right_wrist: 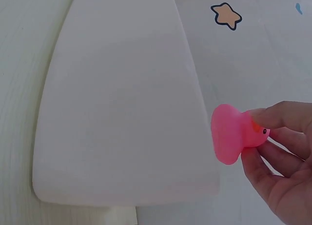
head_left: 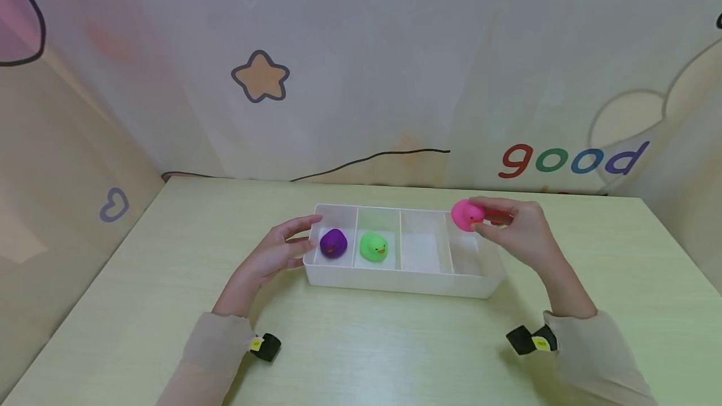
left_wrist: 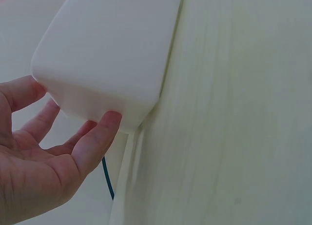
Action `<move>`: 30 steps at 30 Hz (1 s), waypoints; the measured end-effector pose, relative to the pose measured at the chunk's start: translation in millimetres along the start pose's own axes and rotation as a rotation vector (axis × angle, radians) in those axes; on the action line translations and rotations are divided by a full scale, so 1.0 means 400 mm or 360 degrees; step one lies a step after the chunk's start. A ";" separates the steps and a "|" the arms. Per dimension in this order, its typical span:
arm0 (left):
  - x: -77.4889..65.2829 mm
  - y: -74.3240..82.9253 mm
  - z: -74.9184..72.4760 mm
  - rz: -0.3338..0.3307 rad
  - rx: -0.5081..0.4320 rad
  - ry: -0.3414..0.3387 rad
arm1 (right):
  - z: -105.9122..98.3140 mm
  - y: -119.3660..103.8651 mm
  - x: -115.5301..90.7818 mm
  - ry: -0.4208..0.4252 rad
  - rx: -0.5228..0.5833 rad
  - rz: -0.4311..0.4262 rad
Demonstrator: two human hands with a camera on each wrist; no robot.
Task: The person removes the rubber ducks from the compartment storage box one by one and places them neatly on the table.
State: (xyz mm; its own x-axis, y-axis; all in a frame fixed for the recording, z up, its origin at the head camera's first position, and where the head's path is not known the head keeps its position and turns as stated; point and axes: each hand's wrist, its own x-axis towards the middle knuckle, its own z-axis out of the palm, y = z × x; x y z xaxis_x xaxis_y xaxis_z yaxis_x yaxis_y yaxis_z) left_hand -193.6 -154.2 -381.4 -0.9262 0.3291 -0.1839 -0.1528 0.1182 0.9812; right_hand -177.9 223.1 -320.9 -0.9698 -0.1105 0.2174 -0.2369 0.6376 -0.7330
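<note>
A white compartment box (head_left: 395, 279) stands on the table, with a purple toy duck (head_left: 333, 243) in the leftmost compartment and a green toy duck (head_left: 373, 247) in the one beside it. At the box's left end is my left hand (head_left: 280, 247); its spread fingertips (left_wrist: 113, 118) touch the end wall in the left wrist view. My right hand (head_left: 516, 224) pinches a pink toy duck (head_left: 465, 215) between thumb and fingers, above the back of the rightmost compartment. In the right wrist view the pink duck (right_wrist: 225, 133) is held just above the box's rim, its base turned toward the box.
The pale wooden table (head_left: 361, 343) extends in front of and around the box. Behind it hangs a printed backdrop (head_left: 361, 80) with a star and coloured letters. Each sleeve has a small black device (head_left: 267, 346) at the cuff.
</note>
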 end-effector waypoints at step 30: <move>0.005 -0.007 -0.001 0.0009 0.0012 0.0007 | -0.093 0.512 0.131 0.0310 -0.0058 0.0188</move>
State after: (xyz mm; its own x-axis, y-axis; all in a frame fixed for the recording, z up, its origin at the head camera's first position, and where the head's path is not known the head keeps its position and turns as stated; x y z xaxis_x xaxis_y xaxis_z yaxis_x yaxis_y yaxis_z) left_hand -195.1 -154.4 -384.3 -0.9286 0.3255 -0.1783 -0.1452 0.1235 0.9817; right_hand -275.1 376.4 -435.5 -0.9605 0.1133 0.2542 -0.1168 0.6650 -0.7376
